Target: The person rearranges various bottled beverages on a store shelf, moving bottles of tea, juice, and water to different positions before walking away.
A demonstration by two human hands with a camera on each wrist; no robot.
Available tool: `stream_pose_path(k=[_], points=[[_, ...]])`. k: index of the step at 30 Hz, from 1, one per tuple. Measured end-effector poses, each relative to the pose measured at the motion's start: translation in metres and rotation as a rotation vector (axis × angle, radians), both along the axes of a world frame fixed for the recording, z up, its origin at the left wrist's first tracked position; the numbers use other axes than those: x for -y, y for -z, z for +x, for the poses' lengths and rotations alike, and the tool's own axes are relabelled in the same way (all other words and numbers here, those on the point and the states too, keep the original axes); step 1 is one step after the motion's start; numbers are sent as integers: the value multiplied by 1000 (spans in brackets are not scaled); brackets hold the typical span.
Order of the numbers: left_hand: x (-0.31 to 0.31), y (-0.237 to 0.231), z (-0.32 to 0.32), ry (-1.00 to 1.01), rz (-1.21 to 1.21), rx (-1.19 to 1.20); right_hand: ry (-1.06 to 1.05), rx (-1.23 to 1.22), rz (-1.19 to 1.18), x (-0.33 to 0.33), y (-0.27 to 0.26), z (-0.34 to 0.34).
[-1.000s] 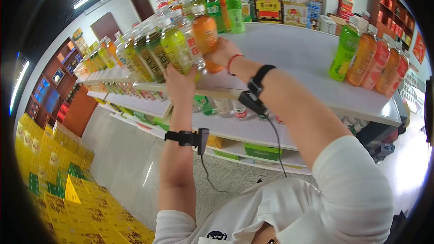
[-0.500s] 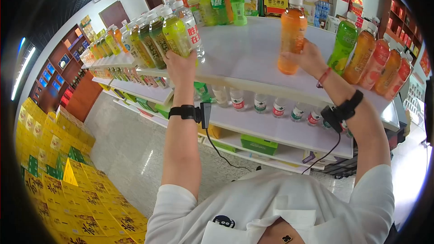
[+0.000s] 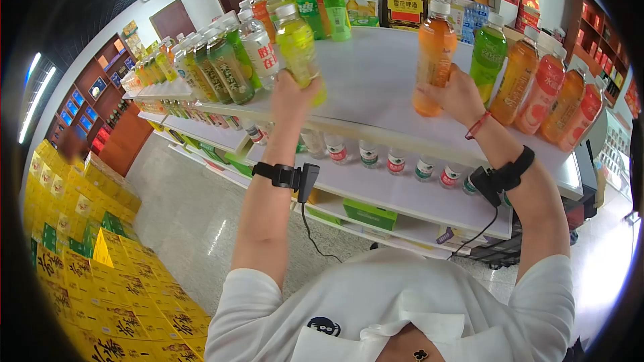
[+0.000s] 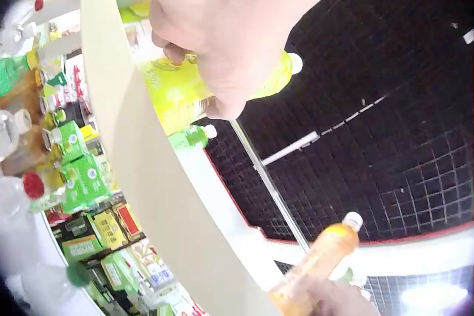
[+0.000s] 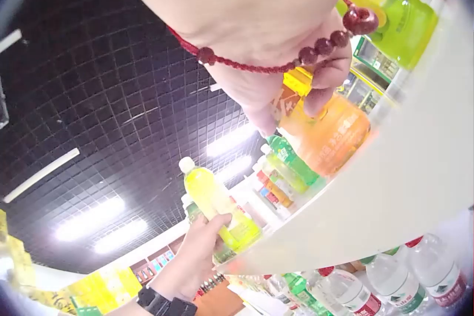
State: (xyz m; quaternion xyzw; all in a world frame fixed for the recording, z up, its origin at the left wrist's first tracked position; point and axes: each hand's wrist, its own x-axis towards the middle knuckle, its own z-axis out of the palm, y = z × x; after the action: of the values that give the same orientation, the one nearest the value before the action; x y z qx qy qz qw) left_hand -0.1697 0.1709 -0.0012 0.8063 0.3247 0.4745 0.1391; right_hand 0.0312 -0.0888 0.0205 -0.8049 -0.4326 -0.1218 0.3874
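Observation:
In the head view my left hand (image 3: 293, 98) grips the lower part of a yellow-green drink bottle (image 3: 297, 40), upright over the left half of the white shelf top (image 3: 376, 87). The left wrist view shows the fingers curled round that bottle (image 4: 174, 90), its white cap pointing away. My right hand (image 3: 459, 97) holds an orange drink bottle (image 3: 436, 43) low on its side, near a green bottle (image 3: 488, 57). In the right wrist view, fingers and thumb wrap the orange bottle (image 5: 326, 134), whose base is right at the shelf surface. A clear bottle with red lettering (image 3: 260, 53) stands just left of my left hand.
A row of orange and pink bottles (image 3: 542, 90) stands at the right end. Dark-labelled bottles (image 3: 225, 67) line the left, with green bottles (image 3: 337, 10) behind. Water bottles (image 3: 396, 161) fill the shelf below. Yellow cartons (image 3: 100, 281) are stacked at lower left.
My right hand has carried the orange bottle rightward from the left group to near the right row. My left hand has since brought the yellow-green bottle right, away from the dark-labelled bottles.

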Motion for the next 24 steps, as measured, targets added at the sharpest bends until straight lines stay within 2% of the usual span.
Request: stream_pose_path(k=[2, 6, 8, 12, 17, 24], points=[[21, -4, 14, 169, -92, -30, 3, 31, 2, -2, 1, 1], [51, -1, 48, 279, -27, -18, 58, 59, -27, -2, 2, 5], [64, -1, 65, 326, -39, -11, 69, -11, -34, 0, -1, 3], [78, -5, 84, 375, -5, -59, 94, -84, -39, 5, -7, -8], [88, -9, 104, 388, -115, -111, 128, -75, -68, 5, -5, -2], [84, -7, 116, 442, -117, -122, 194, -134, -79, 10, -13, -6]])
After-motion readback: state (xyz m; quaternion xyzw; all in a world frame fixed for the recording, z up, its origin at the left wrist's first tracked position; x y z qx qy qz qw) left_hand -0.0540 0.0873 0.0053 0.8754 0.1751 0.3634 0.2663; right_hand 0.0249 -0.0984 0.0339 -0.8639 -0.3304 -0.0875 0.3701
